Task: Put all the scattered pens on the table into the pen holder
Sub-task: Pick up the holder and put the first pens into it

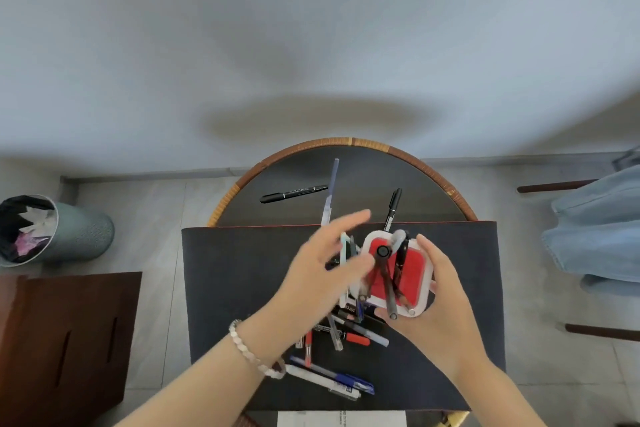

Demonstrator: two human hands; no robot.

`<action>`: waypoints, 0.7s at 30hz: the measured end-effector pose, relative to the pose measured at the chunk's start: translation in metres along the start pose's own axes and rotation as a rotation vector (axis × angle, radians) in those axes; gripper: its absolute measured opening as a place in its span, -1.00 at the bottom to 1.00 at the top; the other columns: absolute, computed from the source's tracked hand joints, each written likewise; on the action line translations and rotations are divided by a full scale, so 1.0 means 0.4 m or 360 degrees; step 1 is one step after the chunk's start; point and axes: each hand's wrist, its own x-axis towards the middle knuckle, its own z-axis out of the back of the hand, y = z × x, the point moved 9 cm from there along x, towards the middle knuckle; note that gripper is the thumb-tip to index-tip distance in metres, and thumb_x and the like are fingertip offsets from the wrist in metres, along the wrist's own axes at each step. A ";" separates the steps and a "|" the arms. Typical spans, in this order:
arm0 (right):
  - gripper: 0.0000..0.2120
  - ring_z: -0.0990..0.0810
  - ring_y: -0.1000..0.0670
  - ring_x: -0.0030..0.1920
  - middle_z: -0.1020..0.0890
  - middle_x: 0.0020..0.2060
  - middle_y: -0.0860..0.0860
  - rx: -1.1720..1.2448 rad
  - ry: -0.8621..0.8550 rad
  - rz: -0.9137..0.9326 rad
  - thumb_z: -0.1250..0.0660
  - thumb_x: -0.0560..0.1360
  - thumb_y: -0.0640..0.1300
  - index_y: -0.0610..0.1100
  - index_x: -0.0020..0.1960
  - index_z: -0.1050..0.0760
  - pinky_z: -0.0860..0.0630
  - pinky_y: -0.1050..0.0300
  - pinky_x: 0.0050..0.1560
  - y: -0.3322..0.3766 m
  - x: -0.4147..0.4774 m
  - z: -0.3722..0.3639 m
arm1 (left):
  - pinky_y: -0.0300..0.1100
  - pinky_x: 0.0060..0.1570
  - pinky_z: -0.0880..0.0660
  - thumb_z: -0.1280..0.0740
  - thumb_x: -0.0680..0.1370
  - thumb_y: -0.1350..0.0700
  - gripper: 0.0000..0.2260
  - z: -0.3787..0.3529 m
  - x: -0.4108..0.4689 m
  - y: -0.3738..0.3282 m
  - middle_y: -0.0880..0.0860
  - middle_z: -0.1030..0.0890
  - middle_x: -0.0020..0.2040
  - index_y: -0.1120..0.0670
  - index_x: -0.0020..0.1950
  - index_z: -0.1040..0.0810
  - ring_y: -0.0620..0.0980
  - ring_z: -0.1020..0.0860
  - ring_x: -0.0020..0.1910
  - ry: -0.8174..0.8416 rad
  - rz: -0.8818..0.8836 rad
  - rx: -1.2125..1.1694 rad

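Note:
A white pen holder (424, 282) with a red inside stands on the dark mat (225, 288), with several pens leaning in it. My right hand (438, 298) grips its right side and near corner. My left hand (327, 265) hovers blurred just left of the holder, fingers spread and holding nothing. Several pens lie in a pile (341, 329) on the mat under my hands. A blue pen (332, 374) and a white pen (322, 382) lie nearer to me. On the table behind the mat lie a black marker (293, 193), a pale blue pen (330, 189) and another black marker (394, 206).
The round table (429, 173) has a woven rim. A grey bin (52, 230) stands on the floor at left, a brown cabinet (65, 340) below it. Blue cloth hangs on a chair (595, 229) at right. White paper (341, 419) sits at the mat's near edge.

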 end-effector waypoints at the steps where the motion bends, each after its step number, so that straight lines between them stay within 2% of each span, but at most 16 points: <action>1: -0.14 -0.36 0.41 0.13 -0.30 0.10 0.45 -0.0005 -0.0031 -0.0027 -0.59 0.13 0.00 0.25 0.26 -0.17 -0.45 0.14 0.22 -0.017 0.010 0.012 | -0.18 0.37 -0.19 -0.32 0.49 0.15 -0.59 0.031 0.022 -0.001 -0.23 -0.36 0.36 -0.27 0.22 -0.42 -0.25 -0.26 0.38 -0.0114 -0.0055 -0.0014; 3: -0.14 -0.42 0.30 0.08 -0.31 0.07 0.41 -0.0043 -0.0108 -0.0069 -0.59 0.15 -0.08 0.11 0.31 -0.20 -0.46 0.06 0.22 -0.041 0.030 0.042 | -0.15 0.39 -0.13 -0.33 0.49 0.11 -0.61 0.098 0.089 0.043 -0.13 -0.32 0.41 -0.14 0.30 -0.40 -0.19 -0.21 0.41 -0.0385 -0.0014 0.0249; 5: -0.12 -0.44 0.20 0.06 -0.33 0.08 0.36 -0.0049 -0.0157 -0.0090 -0.60 0.15 -0.10 0.08 0.33 -0.20 -0.46 0.02 0.24 -0.056 0.049 0.065 | -0.05 0.45 -0.07 -0.38 0.47 0.04 -0.45 0.146 0.179 0.129 0.00 -0.23 0.48 0.01 0.41 -0.26 -0.06 -0.10 0.48 -0.0532 0.0218 0.0593; 8: -0.09 -0.42 0.12 0.12 -0.35 0.11 0.26 -0.0028 -0.0202 -0.0097 -0.61 0.13 -0.16 0.07 0.34 -0.20 -0.44 0.07 0.22 -0.074 0.072 0.088 | 0.05 0.47 -0.04 -0.38 0.40 -0.18 -0.17 0.163 0.308 0.234 0.09 -0.09 0.53 0.12 0.49 -0.04 0.06 0.00 0.52 -0.0476 0.0435 0.1278; 10: -0.09 -0.41 0.11 0.13 -0.37 0.14 0.20 0.0003 -0.0210 -0.0086 -0.61 0.12 -0.18 0.10 0.32 -0.20 -0.43 0.10 0.20 -0.081 0.080 0.094 | 0.10 0.46 -0.02 -0.33 0.38 -0.29 -0.13 0.159 0.362 0.279 0.11 -0.09 0.53 0.13 0.48 -0.03 0.10 -0.02 0.51 -0.0417 0.0529 0.1568; 13: -0.11 -0.39 0.12 0.14 -0.36 0.16 0.19 0.0017 -0.0197 -0.0092 -0.61 0.12 -0.19 0.12 0.29 -0.20 -0.41 0.13 0.19 -0.100 0.084 0.088 | 0.14 0.38 -0.16 -0.29 0.39 -0.28 -0.26 0.144 0.394 0.299 0.17 -0.27 0.42 0.15 0.39 -0.20 0.18 -0.23 0.41 -0.0447 0.0570 0.1819; 16: -0.11 -0.40 0.13 0.11 -0.37 0.10 0.27 0.0004 -0.0177 -0.0098 -0.61 0.12 -0.19 0.13 0.29 -0.20 -0.40 0.17 0.18 -0.115 0.078 0.077 | 0.05 0.15 -0.40 -0.28 0.49 -0.06 -0.57 0.135 0.392 0.306 0.18 -0.45 0.23 0.18 0.23 -0.34 0.17 -0.42 0.22 -0.0475 0.0514 0.1764; 18: -0.11 -0.43 0.19 0.07 -0.32 0.06 0.41 0.0019 -0.0167 -0.0097 -0.61 0.11 -0.19 0.21 0.24 -0.17 -0.39 0.21 0.16 -0.117 0.071 0.071 | 0.01 0.10 -0.44 -0.24 0.55 0.07 -0.71 0.139 0.375 0.325 0.22 -0.49 0.18 0.22 0.17 -0.37 0.18 -0.47 0.17 -0.0439 0.0533 0.1603; 21: -0.12 -0.42 0.28 0.04 -0.30 0.05 0.43 0.0002 -0.0143 -0.0118 -0.61 0.11 -0.16 0.18 0.26 -0.19 -0.40 0.20 0.17 -0.112 0.064 0.064 | -0.03 0.11 -0.43 -0.18 0.58 0.14 -0.75 0.152 0.353 0.335 0.27 -0.48 0.18 0.28 0.17 -0.37 0.21 -0.48 0.15 -0.0366 0.0527 0.1588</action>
